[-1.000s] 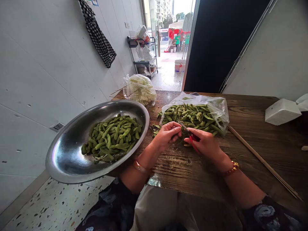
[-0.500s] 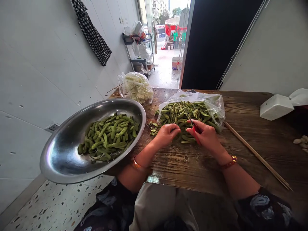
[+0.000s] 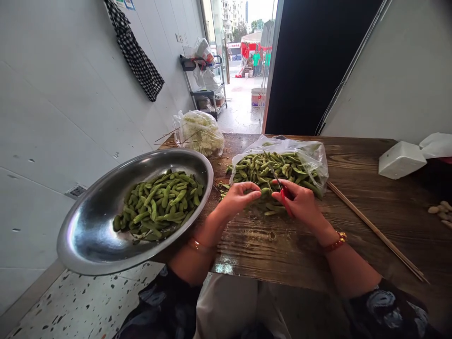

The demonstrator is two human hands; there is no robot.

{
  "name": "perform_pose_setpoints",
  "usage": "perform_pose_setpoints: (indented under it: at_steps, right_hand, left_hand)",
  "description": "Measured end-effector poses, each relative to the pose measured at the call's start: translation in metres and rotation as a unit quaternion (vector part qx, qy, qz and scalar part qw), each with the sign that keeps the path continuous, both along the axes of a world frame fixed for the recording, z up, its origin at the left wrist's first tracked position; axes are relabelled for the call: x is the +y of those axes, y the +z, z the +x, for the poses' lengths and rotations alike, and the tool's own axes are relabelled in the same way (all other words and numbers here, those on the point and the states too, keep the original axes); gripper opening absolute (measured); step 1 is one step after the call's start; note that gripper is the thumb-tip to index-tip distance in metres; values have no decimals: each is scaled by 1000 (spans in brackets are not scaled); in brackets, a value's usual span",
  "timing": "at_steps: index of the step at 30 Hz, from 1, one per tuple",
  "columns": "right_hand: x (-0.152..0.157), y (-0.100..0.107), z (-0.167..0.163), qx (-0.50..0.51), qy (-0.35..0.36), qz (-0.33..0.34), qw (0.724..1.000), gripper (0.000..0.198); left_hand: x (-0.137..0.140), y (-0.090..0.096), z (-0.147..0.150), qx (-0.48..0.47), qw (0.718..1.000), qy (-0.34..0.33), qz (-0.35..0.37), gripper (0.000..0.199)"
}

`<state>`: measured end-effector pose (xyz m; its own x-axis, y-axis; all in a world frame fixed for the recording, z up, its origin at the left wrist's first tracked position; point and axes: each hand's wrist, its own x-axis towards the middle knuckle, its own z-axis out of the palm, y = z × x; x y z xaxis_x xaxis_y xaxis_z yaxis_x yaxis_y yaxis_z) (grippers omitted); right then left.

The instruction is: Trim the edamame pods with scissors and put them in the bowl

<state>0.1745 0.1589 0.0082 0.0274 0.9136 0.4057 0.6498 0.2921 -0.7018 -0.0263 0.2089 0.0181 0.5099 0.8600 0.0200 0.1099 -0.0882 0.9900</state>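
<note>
My right hand grips a pair of scissors with red handles, their dark blades pointing up and away over the pods. To its left, my left hand is closed in a pinch, with a green edamame pod at its fingertips; the fingers partly hide it. Just beyond both hands, a heap of edamame pods spills from an open clear plastic bag onto the table. On the left, a large steel basin holds another heap of edamame pods.
On the wooden table, thin wooden skewers lie to the right. A bag of pale cauliflower sits behind the basin. At the far right are a white box and several peanut-like pieces. A cart stands by the doorway.
The view has tilted up slightly, so everything sits a little lower. My left hand has shifted slightly left, its fingertips a bit farther from the scissors. The right hand keeps its grip.
</note>
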Motion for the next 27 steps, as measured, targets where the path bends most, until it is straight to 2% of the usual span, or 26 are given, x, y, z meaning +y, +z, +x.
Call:
perform_pose_setpoints:
  at_steps: [2,4,8,12,16,20,27]
  right_hand:
    - [0,0,0,3,2,2,1000,52]
    - [0,1,-1,11,11,2,1000,53]
    - [-1,2,-2,25,42,-2,999,54]
    - [-1,-1,-1,11,43,0,999,52]
    - [0,-5,-1,-14,40,20,999,50]
    - [0,-6,-1,-56,59,41,996,46]
    - [-2,-2,-2,-115,68,52,990,50]
  left_hand:
    - [0,5,-4,-113,989,-5,-101,27]
    - [-1,8,-5,-192,967,-16,-164,28]
    - [-2,10,-4,-250,946,-49,-198,26]
    - [-5,10,-1,-264,939,-29,-219,29]
    - [-5,10,2,-256,943,0,-215,32]
    - [-5,8,3,-218,957,1,-192,33]
    - [-9,4,10,-101,990,-11,-97,38]
